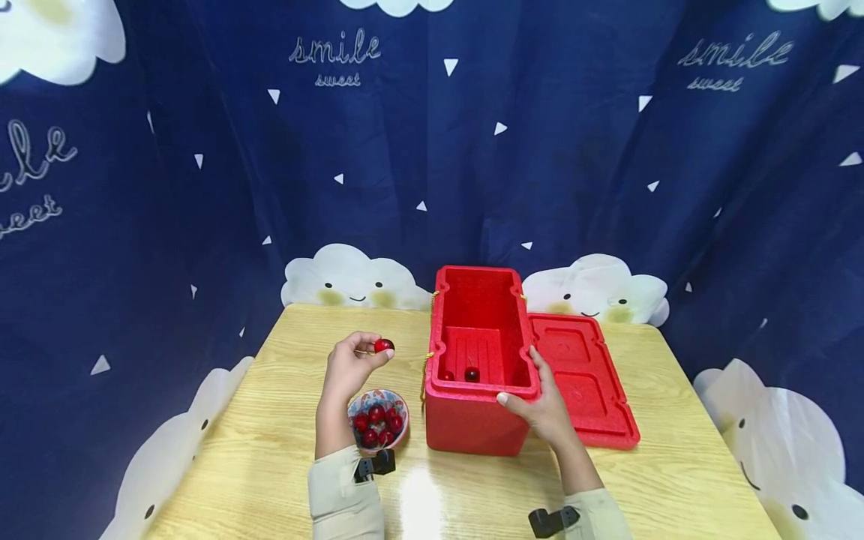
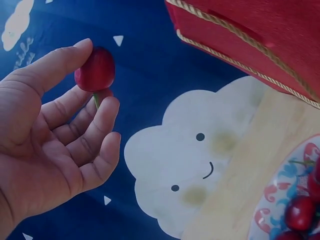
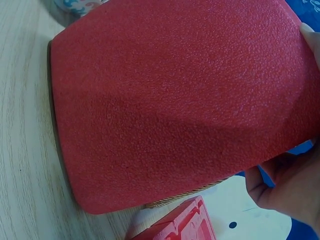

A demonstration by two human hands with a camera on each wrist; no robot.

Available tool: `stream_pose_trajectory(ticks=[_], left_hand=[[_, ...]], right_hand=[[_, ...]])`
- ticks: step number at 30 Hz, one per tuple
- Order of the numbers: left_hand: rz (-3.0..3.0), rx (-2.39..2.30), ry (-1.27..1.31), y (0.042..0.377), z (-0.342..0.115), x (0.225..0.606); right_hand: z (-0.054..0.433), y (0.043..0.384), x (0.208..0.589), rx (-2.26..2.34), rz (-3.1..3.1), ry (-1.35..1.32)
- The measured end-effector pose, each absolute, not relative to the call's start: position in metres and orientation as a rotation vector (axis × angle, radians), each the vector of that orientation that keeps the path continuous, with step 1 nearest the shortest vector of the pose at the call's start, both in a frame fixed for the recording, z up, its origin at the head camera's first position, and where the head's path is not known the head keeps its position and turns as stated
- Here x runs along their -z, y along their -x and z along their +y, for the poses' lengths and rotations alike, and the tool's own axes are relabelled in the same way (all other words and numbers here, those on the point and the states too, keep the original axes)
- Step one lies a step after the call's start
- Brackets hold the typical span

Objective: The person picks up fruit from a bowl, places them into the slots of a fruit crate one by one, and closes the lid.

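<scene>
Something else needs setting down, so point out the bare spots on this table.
Bare wood shows on the table left of the bowl and left hand, and right of the red lid toward the edge. A smaller patch lies in front of the red box. Crowded: between bowl and box, and around the right hand.

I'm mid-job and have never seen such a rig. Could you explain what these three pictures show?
There is no machine: a person works bare-handed. The wide picture comes from the head, looking forward and down; the two close ones come from the left wrist camera and right wrist camera. The left hand pinches a cherry near a patterned bowl of more cherries. The right hand grips an open red box by its near right corner; two cherries show inside. The red lid lies beside the box on the table.
</scene>
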State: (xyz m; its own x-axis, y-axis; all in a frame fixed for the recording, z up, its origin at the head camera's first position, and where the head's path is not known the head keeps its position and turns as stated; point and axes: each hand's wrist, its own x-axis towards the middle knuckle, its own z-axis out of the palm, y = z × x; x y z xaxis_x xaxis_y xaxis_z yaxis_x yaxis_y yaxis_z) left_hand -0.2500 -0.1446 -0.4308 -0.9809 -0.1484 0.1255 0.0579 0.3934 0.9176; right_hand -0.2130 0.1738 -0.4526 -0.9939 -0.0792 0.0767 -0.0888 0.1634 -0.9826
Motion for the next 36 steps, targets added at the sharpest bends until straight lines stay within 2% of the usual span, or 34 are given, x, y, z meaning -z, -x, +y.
stream_pose_trajectory(ticks=[20, 30, 36], left_hand=[[-2.403, 1.714, 0.033, 0.27, -0.127, 0.405], [-2.391, 1.765, 0.118, 0.282, -0.116, 0.398], [-2.406, 1.772, 0.144, 0.288, -0.109, 0.393]], right_hand=[[0.174, 0.212, 0.449, -1.985, -2.434, -0.146], [0.182, 0.227, 0.481, -2.015, -2.397, -0.154], [0.183, 0.229, 0.484, -1.985, -2.399, -0.184]])
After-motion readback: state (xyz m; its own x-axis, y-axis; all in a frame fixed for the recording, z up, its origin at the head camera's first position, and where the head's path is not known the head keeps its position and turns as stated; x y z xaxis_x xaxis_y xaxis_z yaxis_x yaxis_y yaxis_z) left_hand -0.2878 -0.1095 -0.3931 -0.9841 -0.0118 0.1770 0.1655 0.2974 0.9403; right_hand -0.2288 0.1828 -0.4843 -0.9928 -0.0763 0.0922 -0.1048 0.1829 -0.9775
